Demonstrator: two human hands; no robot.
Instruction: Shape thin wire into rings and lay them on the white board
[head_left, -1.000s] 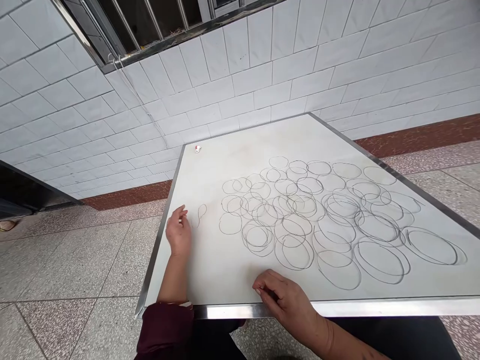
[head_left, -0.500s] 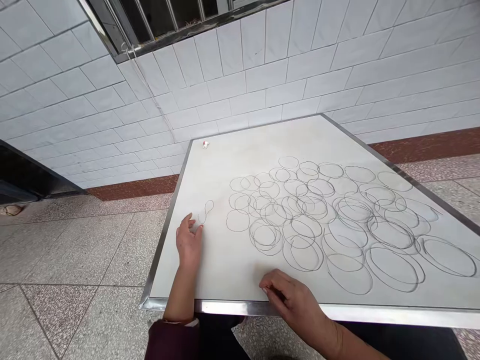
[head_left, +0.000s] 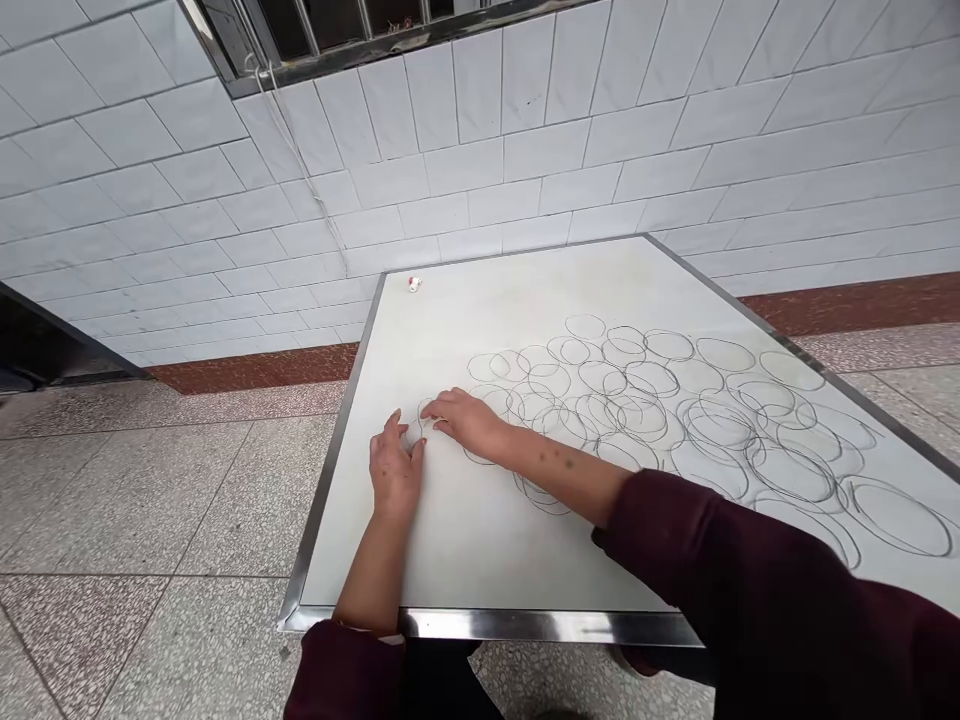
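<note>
My left hand (head_left: 395, 475) rests on the white tabletop (head_left: 457, 550) near its left edge, thumb and fingers spread apart. Beside its fingertips lies a thin dark loop (head_left: 421, 428), partly covered by my hands. From the right, my right hand (head_left: 461, 418) reaches across to the same loop. Its fingers are bent, with a gap between fingertips and thumb; whether they touch the loop cannot be made out. Many thin dark rings (head_left: 634, 410) overlap across the tabletop's middle and right. My right forearm hides some of them.
A small white and red object (head_left: 414, 284) sits near the far left corner. Metal trim (head_left: 525, 625) edges the table. Behind stands a white tiled wall (head_left: 465, 185) with a barred window (head_left: 360, 25) and a hanging cord (head_left: 300, 160). Speckled floor tiles (head_left: 187, 490) lie left.
My right hand has moved from the table's near edge, where its fingers were pinched together, up and left to the loop. My left hand remains beside the loop, having shifted slightly right.
</note>
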